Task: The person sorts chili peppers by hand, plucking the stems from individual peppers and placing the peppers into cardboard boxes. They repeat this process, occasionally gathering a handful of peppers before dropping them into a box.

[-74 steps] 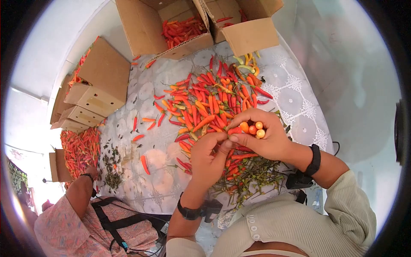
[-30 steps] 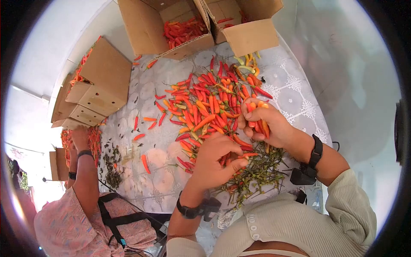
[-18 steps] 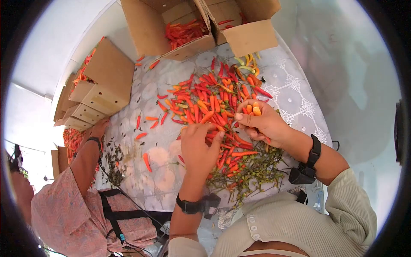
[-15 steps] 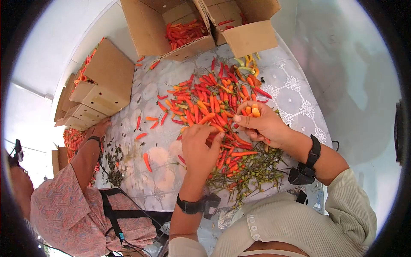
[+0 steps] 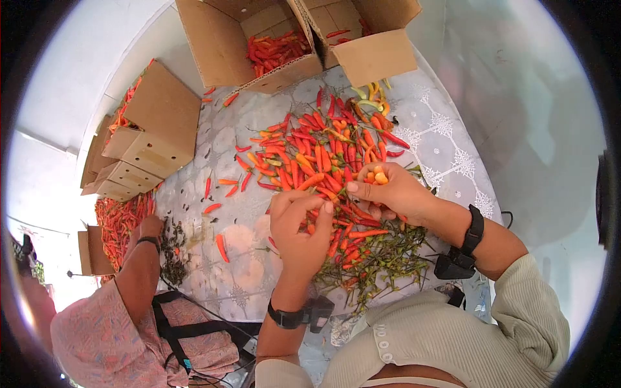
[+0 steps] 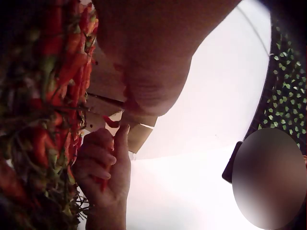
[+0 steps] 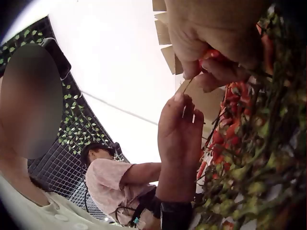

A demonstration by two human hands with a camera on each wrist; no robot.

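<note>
Green stalks [image 5: 388, 262] are heaped at the near edge of the patterned cloth [image 5: 446, 155], touching loose chillies [image 5: 367, 233], so a pod could be buried among them if the pile is disturbed. Just beyond, a bunch of chillies [image 5: 380, 176] is held in the curled fingers of the right hand [image 5: 401, 194], orange ends jutting above the thumb; pods could be spilled if the hand is overfilled or its hold is eased. From that bunch a thin stem [image 7: 188, 86] is stretched to the left hand [image 5: 299, 227], by whose fingertips it seems to be pinched, though the contact is blurred in the right wrist view; flesh could be torn if too sharp a tug is given. Past the hands, the heap of chillies [image 5: 320, 154] is spread out, and outlying pods [image 5: 222, 247] could be scattered if it is raked. Farthest off, open boxes [image 5: 291, 70] are set side by side, where tossed pods could be deflected by an outward flap [image 5: 376, 58].
</note>
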